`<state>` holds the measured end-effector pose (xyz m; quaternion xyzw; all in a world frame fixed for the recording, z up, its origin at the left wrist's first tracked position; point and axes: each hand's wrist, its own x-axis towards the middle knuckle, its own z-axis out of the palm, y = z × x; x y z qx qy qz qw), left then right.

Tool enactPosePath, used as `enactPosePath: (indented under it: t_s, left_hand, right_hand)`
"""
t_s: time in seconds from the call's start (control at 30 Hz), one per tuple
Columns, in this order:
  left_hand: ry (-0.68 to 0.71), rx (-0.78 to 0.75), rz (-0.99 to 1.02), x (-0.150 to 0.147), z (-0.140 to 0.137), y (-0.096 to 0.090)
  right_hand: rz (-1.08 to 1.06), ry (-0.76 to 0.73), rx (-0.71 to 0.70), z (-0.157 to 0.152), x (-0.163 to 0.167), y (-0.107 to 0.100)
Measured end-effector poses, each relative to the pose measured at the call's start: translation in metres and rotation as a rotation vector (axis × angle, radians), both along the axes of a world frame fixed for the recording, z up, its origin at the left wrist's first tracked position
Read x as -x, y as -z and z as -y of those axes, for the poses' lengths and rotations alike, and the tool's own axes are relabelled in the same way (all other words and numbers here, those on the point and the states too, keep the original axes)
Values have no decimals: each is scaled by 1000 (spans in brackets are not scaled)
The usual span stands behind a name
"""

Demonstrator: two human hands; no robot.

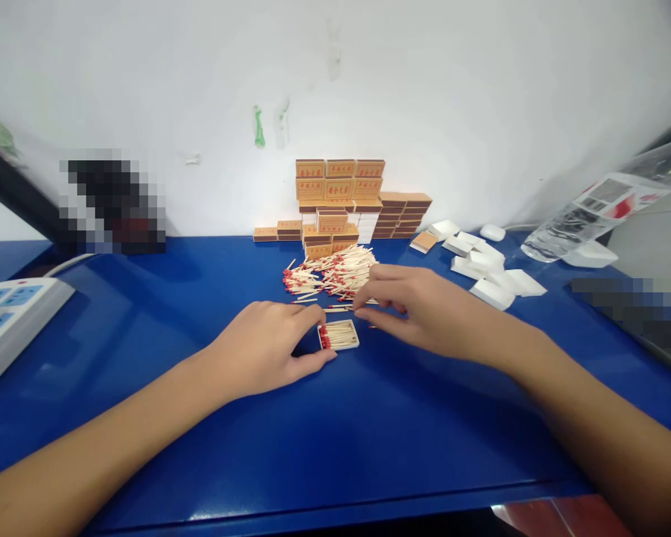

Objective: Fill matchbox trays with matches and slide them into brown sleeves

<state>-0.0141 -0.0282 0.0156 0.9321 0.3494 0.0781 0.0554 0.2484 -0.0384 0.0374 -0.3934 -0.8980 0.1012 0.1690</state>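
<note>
A small white matchbox tray lies on the blue tabletop, filled with red-tipped matches. My left hand is closed around the tray's left end, thumb on the near side and fingers on the far side. Just beyond the tray's right end, my right hand pinches with thumb and forefinger at the plain end of a loose match. Behind both hands spreads a heap of loose matches, their red heads mostly to the left; my right hand covers part of it.
Stacked matchboxes stand against the wall behind the heap. Several white empty trays lie at the right, near a leaning plastic bottle. A white power strip sits at the left. The blue table's front edge runs below.
</note>
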Motion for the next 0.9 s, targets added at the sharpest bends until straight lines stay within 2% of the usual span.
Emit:
enactPosePath:
  t_s: [0.17, 0.27, 0.37, 0.47, 0.6, 0.73, 0.9]
  left_hand:
    - [-19, 11, -14, 0, 1, -1]
    - [-21, 17, -11, 0, 0, -1]
    - [-24, 17, -8, 1, 0, -1]
    - [-25, 12, -11, 0, 0, -1]
    - [-21, 7, -20, -1, 0, -1]
    - [-14, -3, -20, -1, 0, 0]
    - [-4, -11, -12, 1, -1, 0]
  right_hand:
    - [108, 57, 179, -8, -23, -10]
    - [177, 135, 331, -8, -30, -7]
    - [190, 140, 400, -6, -30, -3]
    - [121, 88, 344, -3, -21, -2]
    - [12, 62, 138, 4, 2, 4]
    - [95, 58, -6, 12, 24, 17]
    - [113, 64, -77, 12, 29, 24]
